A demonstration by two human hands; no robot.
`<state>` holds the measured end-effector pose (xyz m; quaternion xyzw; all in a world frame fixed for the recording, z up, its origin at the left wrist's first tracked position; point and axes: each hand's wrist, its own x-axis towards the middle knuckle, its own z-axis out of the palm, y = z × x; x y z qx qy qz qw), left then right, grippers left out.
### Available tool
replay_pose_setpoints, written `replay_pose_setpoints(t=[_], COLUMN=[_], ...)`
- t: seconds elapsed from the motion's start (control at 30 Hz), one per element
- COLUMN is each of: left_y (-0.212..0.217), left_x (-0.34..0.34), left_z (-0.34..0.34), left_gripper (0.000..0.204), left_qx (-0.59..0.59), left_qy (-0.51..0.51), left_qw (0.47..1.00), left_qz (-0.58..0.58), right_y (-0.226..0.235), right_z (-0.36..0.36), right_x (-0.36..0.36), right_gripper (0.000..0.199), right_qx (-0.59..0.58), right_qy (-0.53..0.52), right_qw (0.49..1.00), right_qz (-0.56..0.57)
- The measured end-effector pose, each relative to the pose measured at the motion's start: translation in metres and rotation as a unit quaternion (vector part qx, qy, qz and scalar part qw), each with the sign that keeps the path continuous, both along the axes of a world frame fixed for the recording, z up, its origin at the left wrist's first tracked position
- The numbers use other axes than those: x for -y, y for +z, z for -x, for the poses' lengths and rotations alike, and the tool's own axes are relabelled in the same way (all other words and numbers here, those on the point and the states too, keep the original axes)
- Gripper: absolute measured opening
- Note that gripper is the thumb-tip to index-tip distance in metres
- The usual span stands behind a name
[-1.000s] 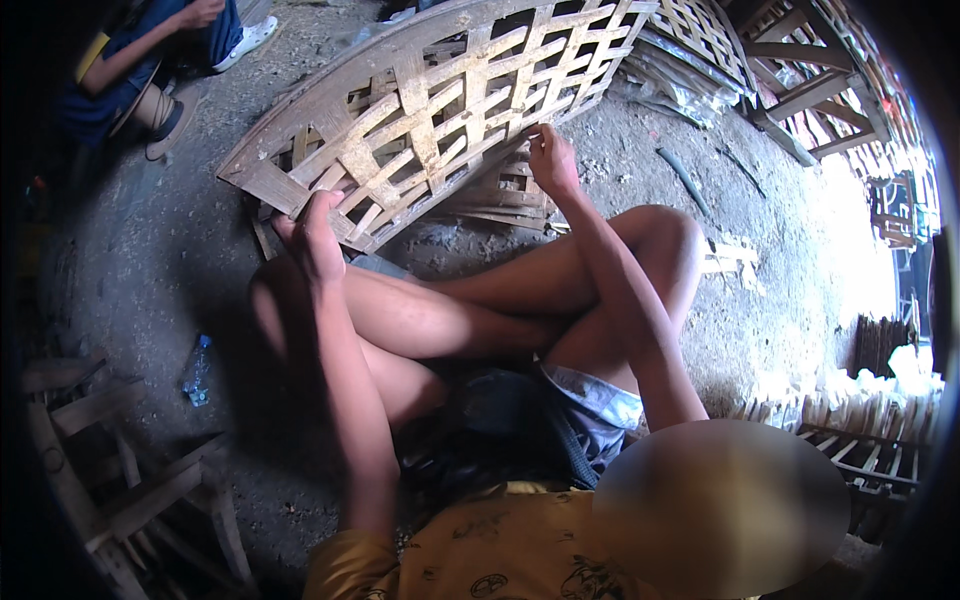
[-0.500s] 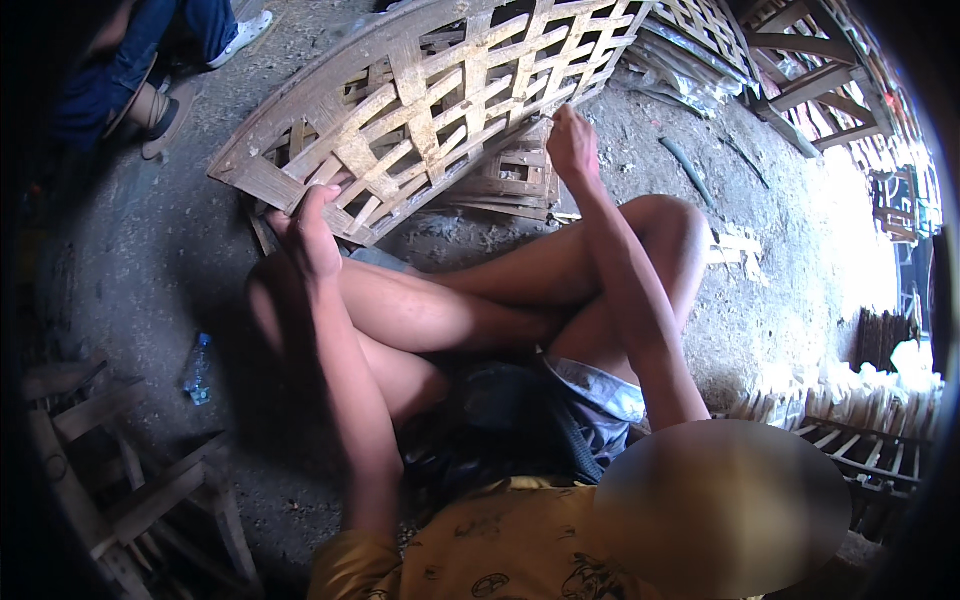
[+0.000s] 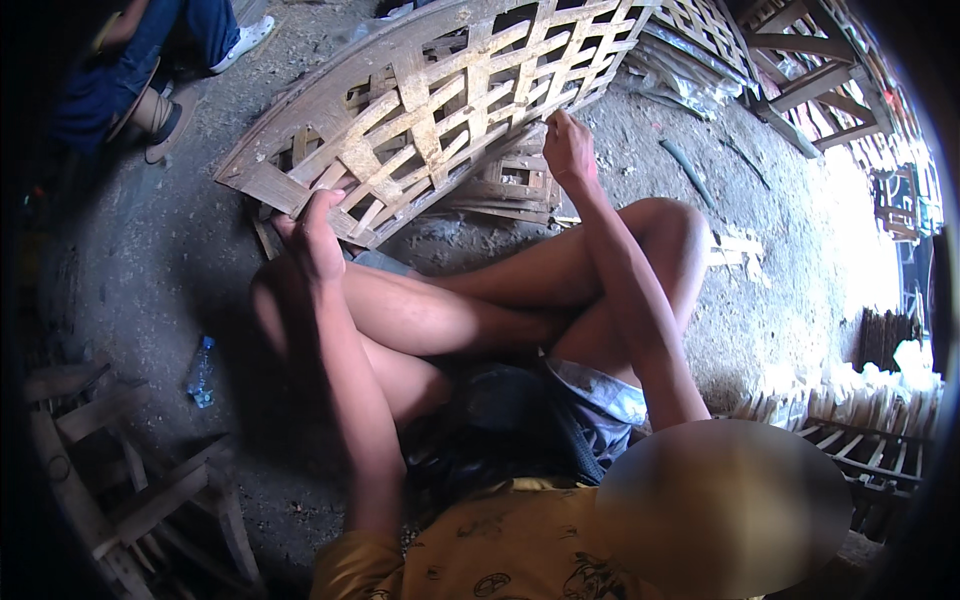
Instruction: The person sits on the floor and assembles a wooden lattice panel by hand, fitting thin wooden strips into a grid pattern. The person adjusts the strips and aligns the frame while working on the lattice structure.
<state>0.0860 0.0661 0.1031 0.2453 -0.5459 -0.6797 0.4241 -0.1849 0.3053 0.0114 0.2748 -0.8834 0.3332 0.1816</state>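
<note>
A lattice panel (image 3: 272,186) of woven flat wooden or bamboo strips leans tilted in front of my crossed legs. Its near left corner is in my left hand (image 3: 318,235), with the thumb over the top face and the other fingers partly hidden beneath. My right hand (image 3: 570,152) is closed in a pinch by the panel's lower right edge. Whatever those fingers hold is too small to make out. Under the panel lies a stack of slatted wooden pieces (image 3: 510,190), partly covered.
Wooden frames (image 3: 160,500) stand at the lower left, near a clear plastic bottle (image 3: 201,372) on the floor. Further slatted frames (image 3: 815,80) are at the far right, beside plastic-wrapped panels (image 3: 680,75). A dark strip (image 3: 686,170) lies on the ground. Another person's legs (image 3: 165,60) show at the far left.
The panel's left corner has shifted very slightly right, with my left hand on it. My right hand has moved a little, staying closed near the lower edge.
</note>
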Motion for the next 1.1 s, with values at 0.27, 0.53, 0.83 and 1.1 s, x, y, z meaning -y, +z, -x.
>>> replay_pose_setpoints(t=[0.27, 0.53, 0.83, 1.1], left_y=[0.002, 0.001, 0.007, 0.004], left_x=[0.002, -0.002, -0.001, 0.002], left_z=[-0.005, 0.002, -0.009, 0.002], left_gripper=[0.042, 0.041, 0.044, 0.050], left_qx=[-0.004, -0.018, -0.028, -0.020], left_qy=[-0.016, -0.010, -0.040, -0.045], left_qw=[1.000, 1.000, 0.999, 0.999], left_qz=[0.018, 0.003, 0.024, -0.003], right_y=[-0.016, -0.005, -0.001, -0.004], right_z=[0.003, -0.002, -0.005, 0.007], right_x=[0.006, -0.001, 0.006, -0.010], right_gripper=[0.012, 0.011, 0.019, 0.015], right_qx=[-0.029, 0.048, -0.060, 0.089], right_qy=[0.080, 0.080, 0.006, 0.037], right_qw=[0.996, 0.993, 0.994, 0.995], right_qz=[-0.002, 0.065, -0.095, 0.031])
